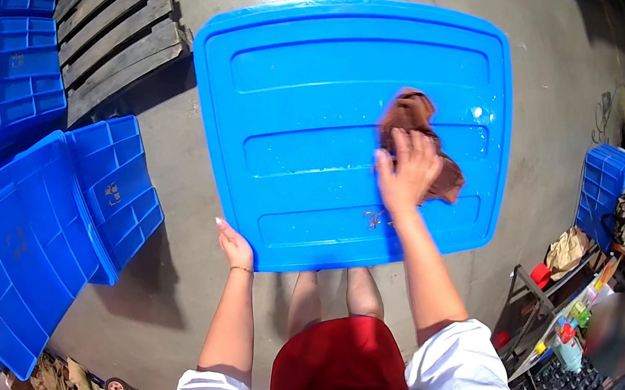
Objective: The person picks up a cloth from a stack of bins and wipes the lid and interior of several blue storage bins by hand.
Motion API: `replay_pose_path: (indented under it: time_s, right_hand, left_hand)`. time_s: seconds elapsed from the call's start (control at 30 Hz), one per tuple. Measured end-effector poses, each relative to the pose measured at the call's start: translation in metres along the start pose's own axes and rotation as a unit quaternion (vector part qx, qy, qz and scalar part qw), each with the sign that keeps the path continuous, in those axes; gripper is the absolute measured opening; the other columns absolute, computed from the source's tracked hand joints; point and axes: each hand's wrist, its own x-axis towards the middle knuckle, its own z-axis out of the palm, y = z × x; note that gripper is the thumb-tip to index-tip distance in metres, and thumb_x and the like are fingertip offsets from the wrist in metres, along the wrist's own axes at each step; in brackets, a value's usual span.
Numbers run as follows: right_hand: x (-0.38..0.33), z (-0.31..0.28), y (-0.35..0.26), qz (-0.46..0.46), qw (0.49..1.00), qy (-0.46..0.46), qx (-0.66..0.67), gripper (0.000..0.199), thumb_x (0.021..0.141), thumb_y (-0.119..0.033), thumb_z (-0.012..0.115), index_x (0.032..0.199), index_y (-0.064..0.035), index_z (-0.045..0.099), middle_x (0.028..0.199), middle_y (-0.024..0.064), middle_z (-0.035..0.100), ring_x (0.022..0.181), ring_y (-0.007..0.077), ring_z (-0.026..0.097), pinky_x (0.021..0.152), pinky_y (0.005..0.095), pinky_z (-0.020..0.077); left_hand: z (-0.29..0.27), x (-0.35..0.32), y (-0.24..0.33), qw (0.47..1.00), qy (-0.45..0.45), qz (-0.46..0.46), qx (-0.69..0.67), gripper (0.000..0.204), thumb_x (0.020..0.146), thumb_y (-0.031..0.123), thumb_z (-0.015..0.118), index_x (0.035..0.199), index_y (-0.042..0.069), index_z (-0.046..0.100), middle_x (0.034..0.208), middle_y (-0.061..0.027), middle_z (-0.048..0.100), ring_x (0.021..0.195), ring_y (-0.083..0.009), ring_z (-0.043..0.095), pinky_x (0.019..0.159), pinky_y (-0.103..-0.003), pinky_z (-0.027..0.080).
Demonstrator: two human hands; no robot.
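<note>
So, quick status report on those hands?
Right hand pressing brown cloth on blue lid. Left hand gripping lid's near edge. Nothing in the way.

Small orange marking (372, 219) on blue lid (311, 54)

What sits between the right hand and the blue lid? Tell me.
A brown cloth lies under the right hand, pressed flat on the big blue lid, as the head view shows.

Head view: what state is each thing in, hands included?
Blue lid: tilted up off the floor, wet streaks on it.
Brown cloth: crumpled, pressed against the lid.
Right hand: flat on the cloth.
Left hand: gripping the lid's lower edge.
Stacked blue lids: leaning at left.
Wooden pallet: lying flat.
</note>
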Motion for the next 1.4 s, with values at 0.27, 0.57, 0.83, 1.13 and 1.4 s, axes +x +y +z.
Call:
replay_pose_path:
  time_s: [0.27, 0.57, 0.83, 1.13, 1.4]
  right_hand:
    - [-0.024, 0.019, -0.121, -0.203, 0.967, -0.054, 0.142, 0.031, 0.076, -0.029, 0.066, 0.106, -0.0205, 0.062, 0.119, 0.0021, 0.052, 0.119, 0.0265, 0.04, 0.098, 0.056, 0.0238]
    - [-0.006, -0.037, 0.118, 0.052, 0.997, 0.035, -0.047, 0.033, 0.084, -0.026, 0.056, 0.116, -0.0159, 0.056, 0.127, 0.0092, 0.048, 0.124, 0.0313, 0.036, 0.1, 0.0521, 0.0237]
    - [-0.129, -0.027, -0.008, -0.137, 0.985, -0.084, 0.064, 0.029, 0.071, -0.023, 0.064, 0.099, -0.0182, 0.062, 0.11, 0.0062, 0.055, 0.111, 0.0302, 0.046, 0.095, 0.0548, 0.0241]
    - [-0.062, 0.036, -0.183, -0.326, 0.929, -0.109, 0.136, 0.032, 0.078, -0.027, 0.063, 0.107, -0.0145, 0.059, 0.122, 0.0053, 0.052, 0.116, 0.0217, 0.044, 0.088, 0.0492, 0.0293]
    - [0.128, 0.068, -0.246, -0.287, 0.957, -0.005, 0.028, 0.036, 0.086, -0.032, 0.054, 0.117, -0.0136, 0.053, 0.128, 0.0067, 0.047, 0.119, 0.0267, 0.041, 0.089, 0.0544, 0.0302]
  left_hand:
    - [-0.008, 0.015, -0.027, 0.978, 0.077, 0.16, 0.11, 0.065, 0.098, 0.042, 0.019, 0.093, -0.014, 0.053, 0.091, -0.0291, 0.058, 0.084, -0.0408, 0.054, 0.082, -0.044, 0.04]
    - [-0.007, 0.005, 0.002, 0.998, -0.003, 0.056, 0.04, 0.067, 0.097, 0.047, 0.021, 0.09, -0.012, 0.054, 0.085, -0.0253, 0.059, 0.079, -0.0364, 0.054, 0.078, -0.043, 0.041]
    - [-0.015, 0.011, -0.011, 0.998, -0.021, 0.042, 0.051, 0.064, 0.097, 0.045, 0.024, 0.092, -0.011, 0.055, 0.087, -0.0218, 0.061, 0.082, -0.0315, 0.056, 0.08, -0.04, 0.042]
    - [-0.016, 0.009, -0.02, 0.994, 0.02, 0.047, 0.095, 0.063, 0.098, 0.042, 0.023, 0.1, -0.012, 0.055, 0.093, -0.0252, 0.061, 0.087, -0.0344, 0.056, 0.081, -0.041, 0.042]
    - [-0.012, 0.007, -0.01, 0.993, -0.01, 0.109, 0.045, 0.047, 0.098, 0.028, 0.029, 0.084, -0.008, 0.055, 0.083, -0.0276, 0.056, 0.08, -0.0438, 0.052, 0.073, -0.048, 0.041]
